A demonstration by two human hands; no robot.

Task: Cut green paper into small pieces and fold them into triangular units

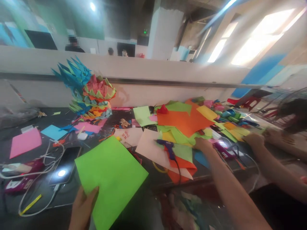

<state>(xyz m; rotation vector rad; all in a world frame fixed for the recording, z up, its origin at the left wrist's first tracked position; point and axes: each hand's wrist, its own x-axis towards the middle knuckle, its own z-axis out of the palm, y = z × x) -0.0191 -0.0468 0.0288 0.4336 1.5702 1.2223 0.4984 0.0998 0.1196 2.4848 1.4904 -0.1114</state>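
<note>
A bright green square sheet of paper is pinched at its lower left edge by my left hand, thumb on top. My right hand reaches out to the heap of coloured paper, at the edge of light green sheets; its fingers are blurred and partly hidden. Just left of it, a purple glue gun lies on a pale pink sheet. Large orange sheets lie beyond the hand.
A folded-paper model in blue, pink, green and orange stands against the ledge. To the left are a phone with its light on, white cables and a pink sheet. At right, another person's hands are over the table.
</note>
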